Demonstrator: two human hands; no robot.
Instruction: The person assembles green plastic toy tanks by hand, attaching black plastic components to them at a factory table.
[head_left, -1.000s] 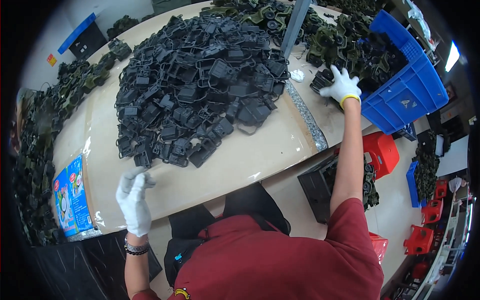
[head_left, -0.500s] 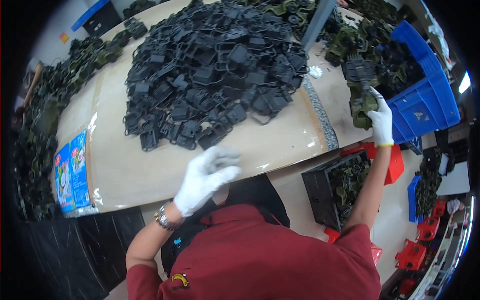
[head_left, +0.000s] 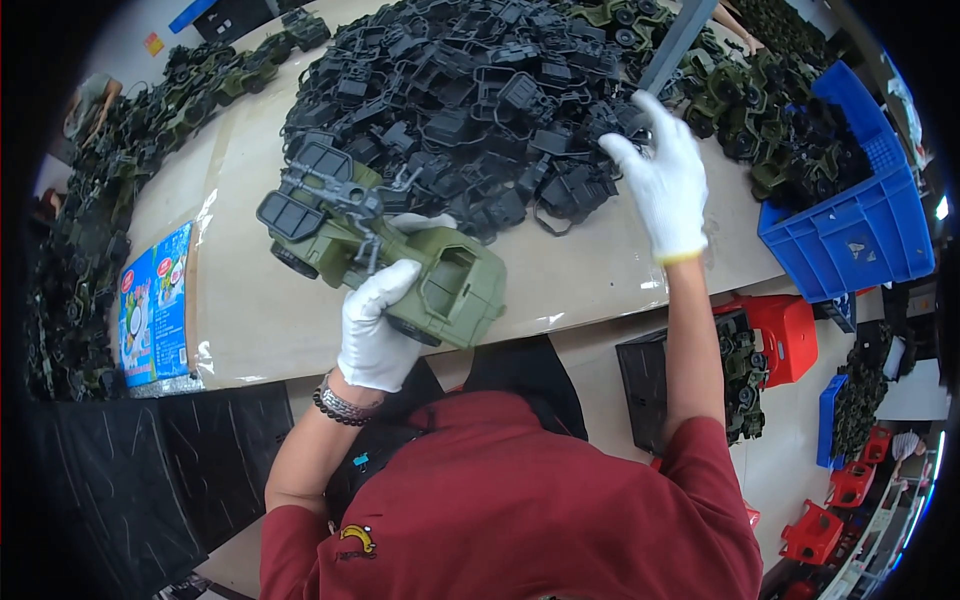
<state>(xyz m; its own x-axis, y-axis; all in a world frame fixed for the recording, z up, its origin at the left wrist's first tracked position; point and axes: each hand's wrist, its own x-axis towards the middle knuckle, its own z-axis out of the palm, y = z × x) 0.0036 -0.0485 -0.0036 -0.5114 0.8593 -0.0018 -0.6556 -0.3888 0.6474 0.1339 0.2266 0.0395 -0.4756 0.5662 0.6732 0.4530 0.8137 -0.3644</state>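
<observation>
An olive-green toy vehicle (head_left: 462,290) with dark handlebars and black panels at its far-left end is held above the table's near part. My left hand (head_left: 378,325), in a white glove, is closed round its near side, with some fingers hidden beneath or behind it. My right hand (head_left: 668,185), also gloved, is raised at the right edge of a big heap of black plastic parts (head_left: 430,100). Its thumb and fingers are apart, and nothing shows in them. The nearest black part (head_left: 580,190) lies just left of that hand.
A blue crate (head_left: 850,240) stands tilted at the right, beside piled green toy vehicles (head_left: 745,95). A grey metal post (head_left: 678,45) rises behind the heap. More green toys (head_left: 190,110) line the table's left. Below at right are a black crate (head_left: 640,390) and red stool (head_left: 785,335).
My right hand has left the green toy at the right and moved left to the black heap. My left hand, empty before, now holds a green toy vehicle.
</observation>
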